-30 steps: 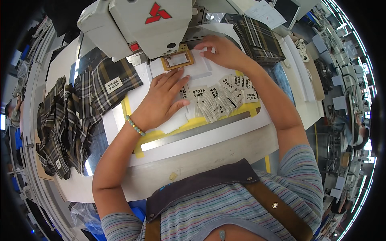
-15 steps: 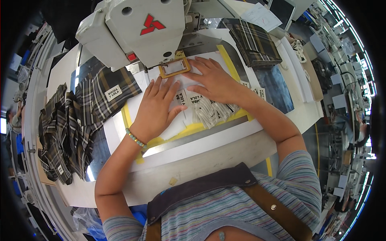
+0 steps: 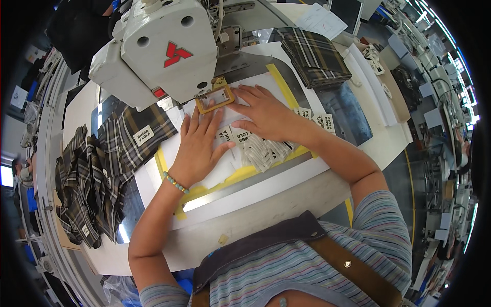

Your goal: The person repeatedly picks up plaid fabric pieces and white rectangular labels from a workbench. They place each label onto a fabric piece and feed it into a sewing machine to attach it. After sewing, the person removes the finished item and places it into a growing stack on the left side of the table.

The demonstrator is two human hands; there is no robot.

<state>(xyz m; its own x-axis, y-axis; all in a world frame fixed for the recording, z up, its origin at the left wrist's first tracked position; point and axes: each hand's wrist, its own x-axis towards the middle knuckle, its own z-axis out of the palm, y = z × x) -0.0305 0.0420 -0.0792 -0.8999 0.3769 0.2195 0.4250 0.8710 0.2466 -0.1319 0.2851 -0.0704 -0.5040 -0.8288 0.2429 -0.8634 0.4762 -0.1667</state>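
Observation:
My left hand [image 3: 200, 151] lies flat on the white work plate, fingers spread, its fingertips at the near edge of a small yellow rectangular clamp frame [image 3: 230, 97]. To the right of that frame my right hand [image 3: 268, 115] rests palm down with fingers apart, fingertips close to its side. What lies under the palms and fingertips is hidden. The frame sits below the head of a white sewing machine [image 3: 163, 56]. A heap of white fabric labels with dark print [image 3: 261, 153] lies just below my right hand.
On the left are crumpled brown plaid pieces [image 3: 84, 179] and a flatter plaid piece [image 3: 115, 135] bearing a white label [image 3: 143, 135]. A folded plaid stack [image 3: 317, 59] stands at the far right, beside a long white box [image 3: 371, 87]. Yellow tape [image 3: 284, 87] borders the work plate.
The whole view has shifted a little. My left hand's fingertips have slid slightly forward to the frame's near edge. My right hand stays flat beside the frame.

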